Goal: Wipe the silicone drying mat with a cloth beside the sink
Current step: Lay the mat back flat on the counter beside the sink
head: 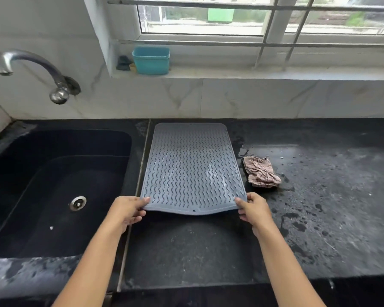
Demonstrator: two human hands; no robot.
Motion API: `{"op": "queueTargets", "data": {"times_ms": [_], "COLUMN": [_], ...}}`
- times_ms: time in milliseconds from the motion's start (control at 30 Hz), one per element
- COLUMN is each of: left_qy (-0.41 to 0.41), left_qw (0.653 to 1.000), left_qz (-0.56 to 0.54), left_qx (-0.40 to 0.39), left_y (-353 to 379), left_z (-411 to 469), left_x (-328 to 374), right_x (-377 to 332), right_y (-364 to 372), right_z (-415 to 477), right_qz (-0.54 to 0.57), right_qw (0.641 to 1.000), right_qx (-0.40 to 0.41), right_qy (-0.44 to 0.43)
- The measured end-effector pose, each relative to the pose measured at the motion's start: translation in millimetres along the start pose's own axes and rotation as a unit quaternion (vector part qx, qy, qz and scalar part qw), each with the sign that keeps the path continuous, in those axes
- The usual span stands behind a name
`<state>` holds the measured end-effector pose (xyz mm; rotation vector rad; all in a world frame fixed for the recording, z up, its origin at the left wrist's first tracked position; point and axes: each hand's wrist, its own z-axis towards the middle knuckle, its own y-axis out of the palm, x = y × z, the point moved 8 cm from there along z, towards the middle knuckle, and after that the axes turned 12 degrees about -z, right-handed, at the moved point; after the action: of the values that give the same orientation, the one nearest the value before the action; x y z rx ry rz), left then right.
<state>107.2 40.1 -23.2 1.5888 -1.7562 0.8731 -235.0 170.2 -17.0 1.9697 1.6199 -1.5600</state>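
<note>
Silicone drying mat (192, 167) is pinched at both near corners. The left hand (125, 212) lays its thumb on top of the near-left corner with its fingers (138, 216) curled underneath, and the right hand (254, 210) grips the near-right corner the same way. The near edge is raised a little off the bench (319, 207) and sags in the middle. The far half appears to lie flat, though the wide lens makes that hard to confirm. The mat sits just right of the black sink (53, 185), its long axis running straight away from the person toward the tiled wall. The checked cloth (261, 172) lies crumpled on the wet bench just beside the mat's right edge, ahead of the right hand and well apart from the left. That makes the right hand the nearer one to fetch it, while the left could hold the mat down.
</note>
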Motion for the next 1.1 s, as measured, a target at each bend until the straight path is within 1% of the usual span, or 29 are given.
{"op": "queueTargets", "data": {"times_ms": [100, 167, 333, 467, 600, 700, 833, 867, 900, 933, 967, 1000, 1033, 1067, 1100], "left_qy": [0.000, 0.003, -0.007, -0.032, -0.043, -0.041, -0.055, -0.058, -0.059, -0.061, -0.050, -0.023, 0.019, 0.068, 0.122], "left_qw": [1.000, 0.999, 0.998, 0.995, 0.995, 0.995, 0.996, 0.997, 0.997, 0.986, 0.954, 0.907, 0.872, 0.858, 0.854], "left_qz": [-0.022, -0.036, -0.057, -0.083, -0.080, -0.073, -0.052, -0.031, 0.029, 0.146, 0.290, 0.410, 0.475, 0.490, 0.483], "left_qx": [0.000, 0.007, 0.019, 0.039, 0.047, 0.051, 0.043, 0.043, 0.042, 0.047, 0.062, 0.090, 0.118, 0.137, 0.150], "left_y": [-4, -6, -15, -29, -33, -36, -36, -36, -39, -45, -53, -61, -64, -61, -53], "left_z": [-17, -28, -56, -73, -85, -88, -92, -94, -97, -100, -103, -107, -109, -111, -109], "left_x": [-8, -15, -39, -65, -85, -91, -95, -96, -94, -91, -83, -67, -48, -26, -3], "right_x": [11, 21, 39, 69, 89, 92, 91, 89, 86, 82, 75, 65, 50, 34, 16], "right_y": [-8, -11, -15, -12, -11, -12, -14, -15, -18, -23, -29, -36, -42, -44, -42], "right_z": [-7, -15, -44, -64, -74, -77, -81, -83, -86, -90, -96, -102, -108, -109, -107], "right_qz": [0.073, 0.088, 0.077, 0.057, 0.041, 0.027, 0.011, -0.003, -0.051, -0.144, -0.266, -0.374, -0.433, -0.446, -0.439], "right_qw": [0.997, 0.995, 0.996, 0.996, 0.998, 0.999, 1.000, 1.000, 0.999, 0.989, 0.963, 0.923, 0.894, 0.884, 0.884], "right_qx": [-0.019, -0.027, -0.044, -0.058, -0.039, -0.028, -0.017, -0.012, -0.002, 0.013, 0.038, 0.068, 0.092, 0.101, 0.104], "right_qy": [0.020, 0.030, 0.021, 0.034, 0.028, 0.007, 0.003, 0.003, -0.002, -0.016, -0.037, -0.057, -0.076, -0.098, -0.121]}}
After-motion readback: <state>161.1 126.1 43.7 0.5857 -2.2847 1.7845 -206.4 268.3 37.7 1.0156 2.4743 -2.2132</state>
